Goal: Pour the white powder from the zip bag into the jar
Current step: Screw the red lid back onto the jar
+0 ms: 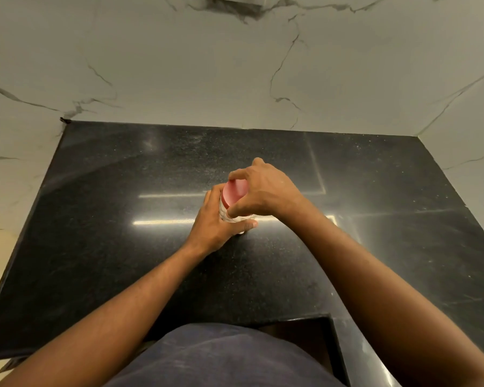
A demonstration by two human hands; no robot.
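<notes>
A clear jar (236, 219) with a red lid (234, 193) stands upright on the black counter (123, 247), near its middle. My left hand (213, 222) wraps around the jar's body from the left. My right hand (260, 191) comes over from the right, fingers and thumb clamped around the red lid. Most of the jar is hidden behind my hands. No zip bag is in view.
The polished black granite counter reflects ceiling lights. White marble walls (235, 79) close it in at the back, left and right. A notch cuts into the counter's front edge (305, 322) just before my body.
</notes>
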